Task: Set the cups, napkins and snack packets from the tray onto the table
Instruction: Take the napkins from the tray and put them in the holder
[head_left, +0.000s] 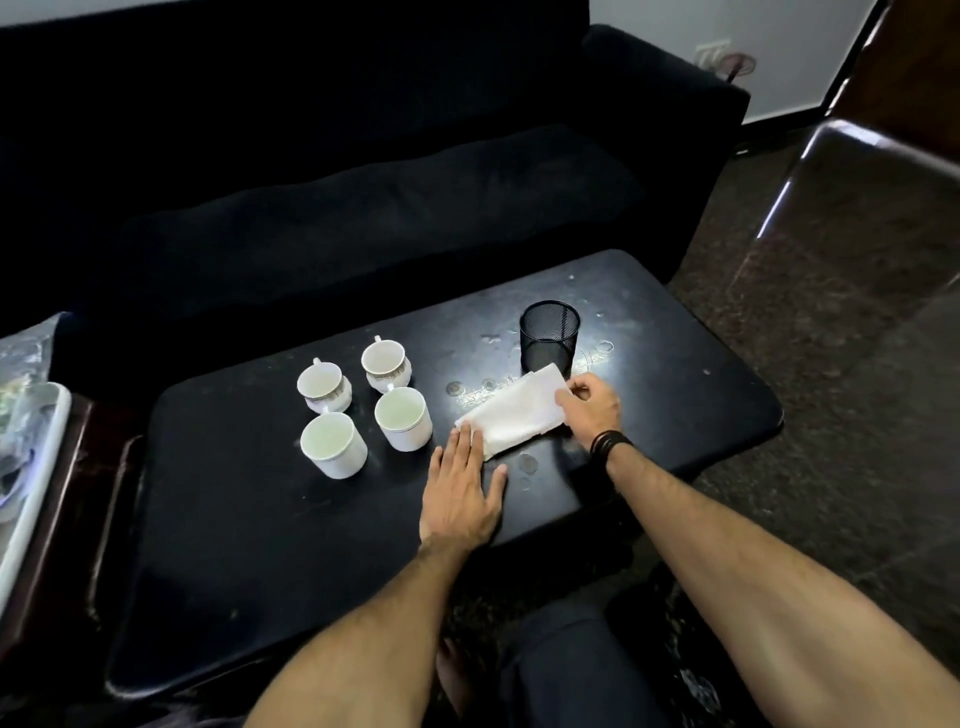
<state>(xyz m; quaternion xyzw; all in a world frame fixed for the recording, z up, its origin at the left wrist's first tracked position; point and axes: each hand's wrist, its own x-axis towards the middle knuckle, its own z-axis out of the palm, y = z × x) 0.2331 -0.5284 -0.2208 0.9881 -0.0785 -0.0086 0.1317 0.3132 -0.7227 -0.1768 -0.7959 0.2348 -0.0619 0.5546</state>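
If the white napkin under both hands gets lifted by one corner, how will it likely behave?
The napkin looks soft and folded, so it would probably droop and unfold. It seems light: the left hand lies flat on one end while the right hand pinches the other.

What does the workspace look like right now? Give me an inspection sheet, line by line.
Surface: black table, scuffed, with ring marks.
Job's things: four white cups in a two-by-two group, upright; white napkin lying flat right of them; white tray at far left, with clear packets.
Clutter: black mesh pen holder behind the napkin.
Hands: left hand flat, fingertips on the napkin's near end; right hand pinching its far edge.
Cables: nothing seen.
Surroundings: dark sofa, wall socket.
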